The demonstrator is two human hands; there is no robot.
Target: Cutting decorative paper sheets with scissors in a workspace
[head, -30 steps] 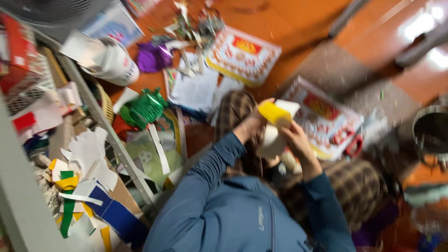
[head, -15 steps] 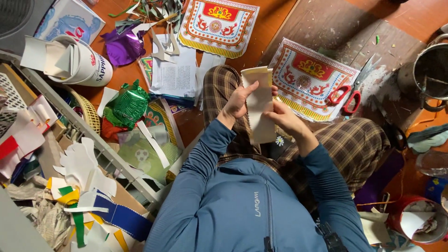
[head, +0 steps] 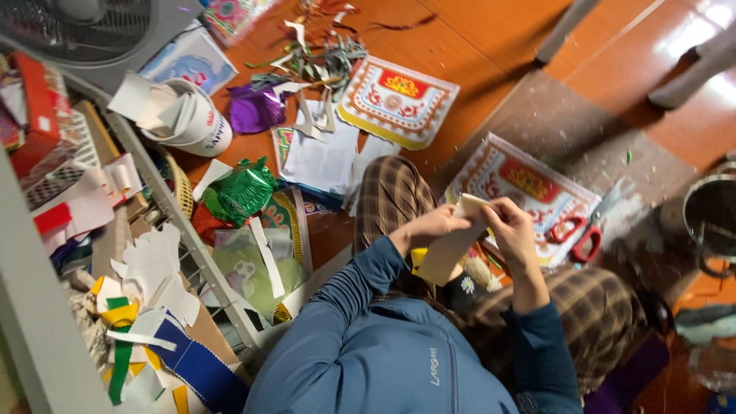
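Note:
I sit on the floor in a blue jacket and checked trousers. Both hands hold a cream card strip (head: 451,247) above my lap. My left hand (head: 431,227) grips its middle from the left side. My right hand (head: 512,228) pinches its upper end. The strip slants down to the left, and a yellow edge (head: 418,257) shows beneath it. A printed red, yellow and white paper sheet (head: 529,181) lies on the floor just beyond my hands.
Red-handled scissors (head: 576,234) lie on the grey mat (head: 567,123) at right, near a metal pot (head: 713,215). A second printed sheet (head: 395,100), green foil (head: 241,192), purple foil (head: 253,109) and a white bucket (head: 184,123) of paper lie ahead. A wire rack (head: 192,245) with paper scraps runs along the left.
The view has swung and steadied. The card strip, held upright half a second ago, now slants lower over my lap, with both hands still on it.

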